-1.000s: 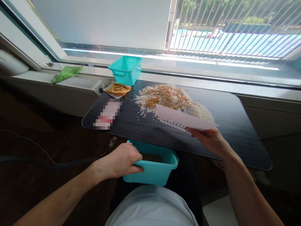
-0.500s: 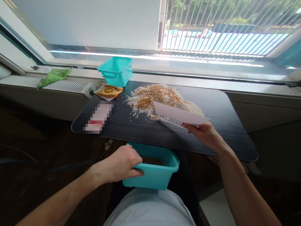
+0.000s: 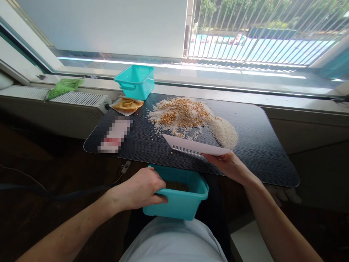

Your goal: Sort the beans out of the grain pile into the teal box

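Left hand point(image 3: 148, 186) grips the near turquoise bin point(image 3: 174, 209) by its left rim; right hand point(image 3: 227, 164) pinches a white slotted card point(image 3: 195, 146) over the worktop point(image 3: 261, 149), nearer than the grain pile point(image 3: 181, 112).

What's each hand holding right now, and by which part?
The left hand grips the near teal bin by the rim at its left end; the right hand holds the white slotted sheet by its right end.
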Action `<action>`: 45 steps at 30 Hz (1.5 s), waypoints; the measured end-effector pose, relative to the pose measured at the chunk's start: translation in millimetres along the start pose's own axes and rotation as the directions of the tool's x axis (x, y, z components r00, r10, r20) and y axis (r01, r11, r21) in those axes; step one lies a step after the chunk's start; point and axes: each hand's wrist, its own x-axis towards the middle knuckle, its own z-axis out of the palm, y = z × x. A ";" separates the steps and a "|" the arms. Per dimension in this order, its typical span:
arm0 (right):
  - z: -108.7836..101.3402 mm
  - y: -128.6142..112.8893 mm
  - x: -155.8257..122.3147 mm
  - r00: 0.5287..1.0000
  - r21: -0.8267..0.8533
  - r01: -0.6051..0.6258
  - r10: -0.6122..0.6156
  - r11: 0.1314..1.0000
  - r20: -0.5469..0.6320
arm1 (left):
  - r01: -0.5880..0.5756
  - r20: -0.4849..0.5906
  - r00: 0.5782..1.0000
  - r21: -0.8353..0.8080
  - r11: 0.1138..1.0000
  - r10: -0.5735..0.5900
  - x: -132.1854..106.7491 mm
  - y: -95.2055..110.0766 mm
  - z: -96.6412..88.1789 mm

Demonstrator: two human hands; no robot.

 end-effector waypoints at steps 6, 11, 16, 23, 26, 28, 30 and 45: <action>-1.1 -16.3 -5.7 0.974 0.116 -0.007 -0.019 0.993 0.227 | 0.010 0.014 1.000 -0.012 1.000 -0.010 -4.7 -0.7 -2.8; -17.7 -7.1 1.0 1.000 0.026 -0.022 0.022 0.999 0.000 | 0.017 0.012 1.000 -0.007 1.000 -0.017 -4.8 -1.3 -1.0; -16.7 11.4 20.7 0.974 -0.055 -0.048 0.034 0.997 -0.225 | -0.005 -0.029 1.000 -0.011 1.000 0.005 -3.3 -1.5 2.8; -14.8 8.1 23.7 0.984 -0.124 -0.042 0.019 0.991 -0.180 | -0.028 -0.081 0.996 -0.023 0.999 0.026 -3.1 -4.3 5.2; -16.5 3.0 19.2 0.987 -0.119 -0.033 0.014 0.992 -0.157 | -0.031 -0.073 0.997 -0.026 0.999 0.029 -2.2 -4.1 4.1; -17.3 1.6 17.6 0.985 -0.104 -0.039 0.021 0.994 -0.169 | -0.026 -0.060 0.998 -0.030 0.999 0.024 -1.8 -3.4 3.4; -17.5 1.3 17.2 0.983 -0.107 -0.054 0.034 0.993 -0.179 | -0.017 -0.049 0.999 -0.033 0.999 0.016 -1.6 -2.6 2.9; -14.4 4.2 23.1 0.985 -0.174 -0.061 0.030 0.983 -0.172 | -0.004 -0.046 0.999 -0.012 1.000 0.003 -1.1 -0.5 1.7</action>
